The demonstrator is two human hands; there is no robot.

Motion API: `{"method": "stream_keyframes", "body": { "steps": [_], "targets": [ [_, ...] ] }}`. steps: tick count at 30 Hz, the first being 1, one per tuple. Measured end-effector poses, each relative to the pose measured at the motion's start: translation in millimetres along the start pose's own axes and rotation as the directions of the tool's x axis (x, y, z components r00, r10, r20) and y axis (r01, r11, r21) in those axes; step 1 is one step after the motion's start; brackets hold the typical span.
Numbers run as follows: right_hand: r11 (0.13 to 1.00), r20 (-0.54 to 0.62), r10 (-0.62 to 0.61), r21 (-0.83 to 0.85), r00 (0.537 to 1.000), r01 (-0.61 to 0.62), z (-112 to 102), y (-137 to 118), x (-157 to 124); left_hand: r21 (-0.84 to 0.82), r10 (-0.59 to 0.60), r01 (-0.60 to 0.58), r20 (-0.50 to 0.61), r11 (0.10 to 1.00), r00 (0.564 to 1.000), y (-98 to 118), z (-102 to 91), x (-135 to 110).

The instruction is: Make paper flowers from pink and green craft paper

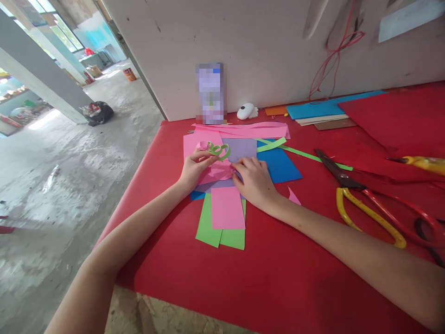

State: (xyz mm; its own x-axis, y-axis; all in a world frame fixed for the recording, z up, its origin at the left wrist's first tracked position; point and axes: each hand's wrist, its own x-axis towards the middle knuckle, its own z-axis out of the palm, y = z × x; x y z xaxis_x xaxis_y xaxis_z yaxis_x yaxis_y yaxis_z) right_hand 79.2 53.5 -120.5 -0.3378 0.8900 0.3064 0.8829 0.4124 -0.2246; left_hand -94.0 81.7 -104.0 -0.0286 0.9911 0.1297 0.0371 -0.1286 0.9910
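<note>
My left hand pinches a small pink paper roll with a curled green paper strip attached, just above a stack of coloured sheets. My right hand lies beside it with fingers curled, pressing on a pink piece of paper on the stack. The stack holds a purple sheet, a blue sheet, a pink rectangle and green sheets, all on a red table.
Large scissors with yellow and red handles lie right of my right arm. Long pink strips, green strips, a white object, red and blue sheets sit near the wall. The table's left edge drops to a concrete floor.
</note>
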Motion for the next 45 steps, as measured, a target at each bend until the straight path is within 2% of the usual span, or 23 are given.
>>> {"method": "stream_keyframes", "body": {
  "steps": [8, 17, 24, 32, 41, 45],
  "targets": [
    [0.999, 0.032, 0.043, 0.031, 0.999, -0.044, -3, -3, 1, -0.057, 0.014, -0.010, 0.061, 0.998, 0.998, 0, -1.4, 1],
    [0.993, 0.092, 0.085, 0.080, 0.992, -0.092, -19, -2, 12, -0.002, 0.042, -0.042, 0.119, 0.999, 0.992, 2, -0.4, -2],
    [0.979, 0.142, 0.112, 0.154, 0.983, -0.134, -8, -6, 21, 0.102, 0.053, -0.069, 0.147, 0.992, 0.988, -1, 0.4, -2],
    [0.965, 0.125, 0.158, 0.191, 0.980, -0.180, -3, -6, 24, 0.094, 0.045, -0.062, 0.174, 0.994, 0.984, 0, 0.2, -1],
    [0.956, 0.038, 0.146, 0.252, 0.989, -0.151, 2, -2, 21, 0.072, 0.030, -0.045, 0.200, 0.996, 0.979, 1, 0.4, 0],
    [0.952, 0.054, 0.153, 0.260, 0.987, -0.162, 0, -4, 21, 0.097, 0.026, -0.047, 0.209, 0.994, 0.978, 1, -0.8, 0]
  ]
}}
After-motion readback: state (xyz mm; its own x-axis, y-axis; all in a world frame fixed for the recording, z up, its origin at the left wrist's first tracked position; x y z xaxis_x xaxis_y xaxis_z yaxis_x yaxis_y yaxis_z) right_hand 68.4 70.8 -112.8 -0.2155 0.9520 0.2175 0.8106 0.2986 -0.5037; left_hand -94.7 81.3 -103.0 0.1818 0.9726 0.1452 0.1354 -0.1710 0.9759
